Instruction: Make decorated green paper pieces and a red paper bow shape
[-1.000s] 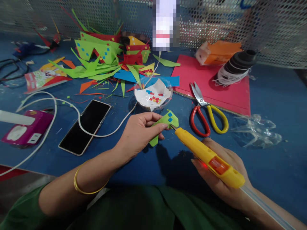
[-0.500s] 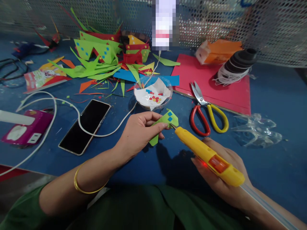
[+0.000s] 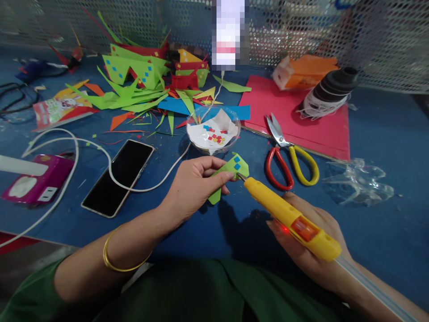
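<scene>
Head view: left hand (image 3: pixel 192 185) has thumb and fingers pinched together on a green paper piece (image 3: pixel 243 169), near middle of the blue table (image 3: pixel 194 237). Two blue squares (image 3: pixel 237 166) sit on its face. My right hand (image 3: pixel 311 223) is wrapped round a yellow glue gun (image 3: pixel 270 200), fingers partly hidden; nozzle at the paper by my left thumb, can't tell if touching. Clear bowl (image 3: pixel 237 133) with paper bits just beyond. Scissors (image 3: pixel 284 143) far right, blades apart; phone (image 3: pixel 115 185) left, under a white cable (image 3: pixel 161 184).
</scene>
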Demonstrator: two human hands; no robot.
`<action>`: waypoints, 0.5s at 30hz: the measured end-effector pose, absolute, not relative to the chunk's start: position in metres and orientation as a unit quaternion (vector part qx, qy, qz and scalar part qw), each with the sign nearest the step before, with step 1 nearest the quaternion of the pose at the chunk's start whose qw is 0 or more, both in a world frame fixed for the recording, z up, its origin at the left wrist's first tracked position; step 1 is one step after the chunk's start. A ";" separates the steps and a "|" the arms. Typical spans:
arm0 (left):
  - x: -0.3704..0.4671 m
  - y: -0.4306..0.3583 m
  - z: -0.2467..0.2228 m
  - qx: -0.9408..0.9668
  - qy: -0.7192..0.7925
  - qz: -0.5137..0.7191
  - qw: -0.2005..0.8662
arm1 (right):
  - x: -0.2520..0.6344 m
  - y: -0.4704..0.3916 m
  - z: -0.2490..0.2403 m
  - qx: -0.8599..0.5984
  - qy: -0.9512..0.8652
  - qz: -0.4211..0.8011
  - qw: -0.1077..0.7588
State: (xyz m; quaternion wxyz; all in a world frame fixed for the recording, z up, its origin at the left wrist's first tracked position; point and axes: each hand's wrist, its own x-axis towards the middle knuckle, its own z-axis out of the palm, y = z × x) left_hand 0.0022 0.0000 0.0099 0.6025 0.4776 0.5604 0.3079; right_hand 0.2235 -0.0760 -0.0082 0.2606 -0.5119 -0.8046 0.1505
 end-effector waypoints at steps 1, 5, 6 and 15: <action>0.002 0.000 0.010 0.477 0.560 0.308 0.603 | 0.223 -0.076 -0.008 -0.513 -0.804 0.149 0.260; 0.002 -0.001 0.009 0.474 0.558 0.308 0.607 | 0.222 -0.073 -0.007 -0.505 -0.812 0.140 0.257; 0.001 -0.002 0.009 0.474 0.558 0.308 0.608 | 0.222 -0.073 -0.006 -0.504 -0.814 0.138 0.255; 0.002 -0.001 0.009 0.474 0.561 0.312 0.603 | 0.223 -0.075 -0.006 -0.510 -0.806 0.144 0.262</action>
